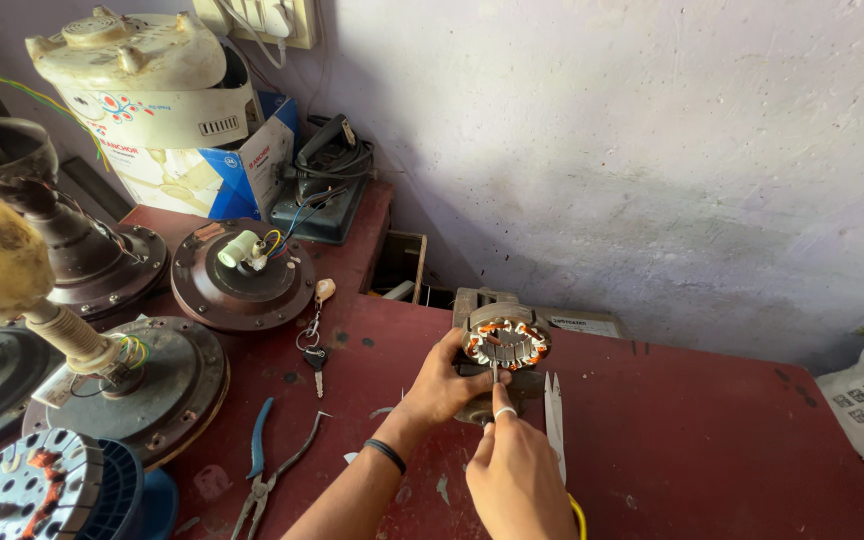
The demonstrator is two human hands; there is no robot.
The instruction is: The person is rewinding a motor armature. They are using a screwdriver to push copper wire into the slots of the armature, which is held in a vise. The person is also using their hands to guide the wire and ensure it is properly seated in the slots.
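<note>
A round fan stator with copper windings stands tilted on the red table, resting on a metal block. My left hand grips its left side from below. My right hand, with a ring on one finger, pinches a thin metal tool whose tip touches the stator's lower edge. A black band circles my left wrist. A yellow wire shows below my right hand.
Pale tweezers or snips lie right of my hands. Blue-handled pliers and a key on a ring lie to the left. Several brown fan motor housings crowd the left side. A cardboard box and an old iron stand at the back.
</note>
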